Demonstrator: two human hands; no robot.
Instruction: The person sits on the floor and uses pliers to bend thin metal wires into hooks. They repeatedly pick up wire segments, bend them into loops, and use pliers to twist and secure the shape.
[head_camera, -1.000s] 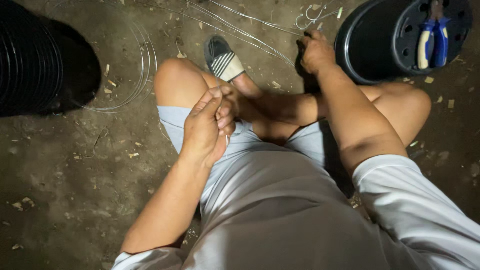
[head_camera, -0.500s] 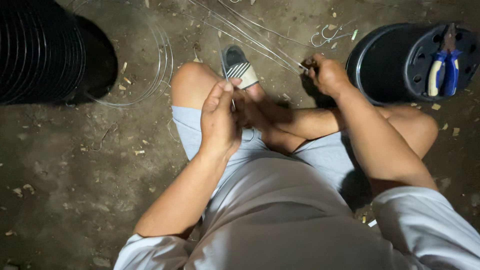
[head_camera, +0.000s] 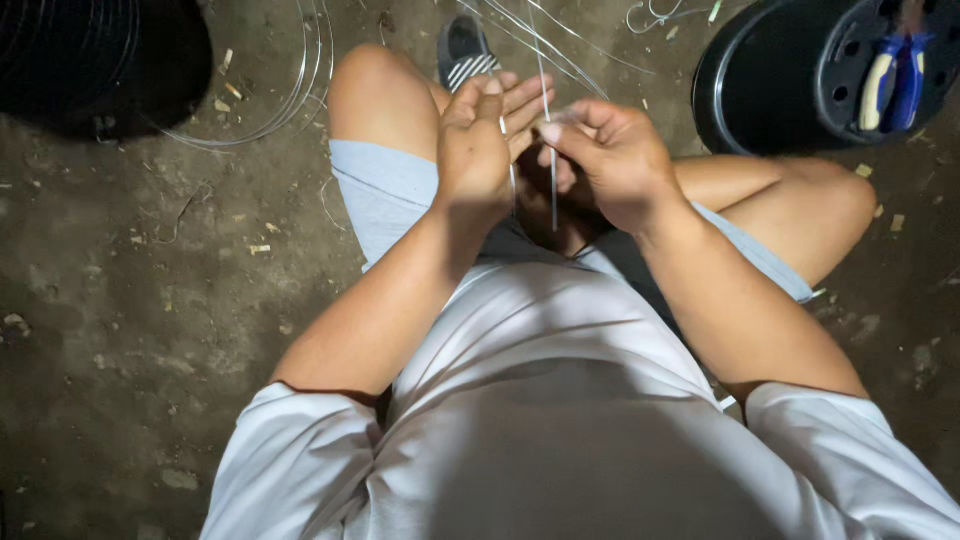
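Left hand (head_camera: 478, 150): fingers extended and flat, palm turned toward the right hand, a thin wire (head_camera: 546, 110) lying against or just beside the fingers; whether it actually grips cannot be told. Right hand (head_camera: 610, 160): fingers curled, thumb and forefinger pinched on the wire. The wire runs upright between the two hands, its lower end hanging free below them over the lap, its upper part rising toward the top edge of the view.

Handling, as a judgement: the wire looks light and springy, stiff enough to hold a straight line yet thin enough to bend by hand; smooth and likely to slip, with cut ends that may prick. A pinch close to the working point, rather than at the free end, should control it best.

Around the hands: the person sits on a dirt floor (head_camera: 150, 330) with knees bent, in light shorts and shirt, one striped sandal (head_camera: 464, 55) just beyond the left knee. More straight wires (head_camera: 575, 60) lie on the floor past the sandal. Loose wire coils (head_camera: 290, 90) lie near the top left, beside a black ribbed cylinder (head_camera: 80, 55) in the top-left corner. A black tub (head_camera: 760, 90), upturned, stands at top right with blue-handled pliers (head_camera: 893, 85) resting on it
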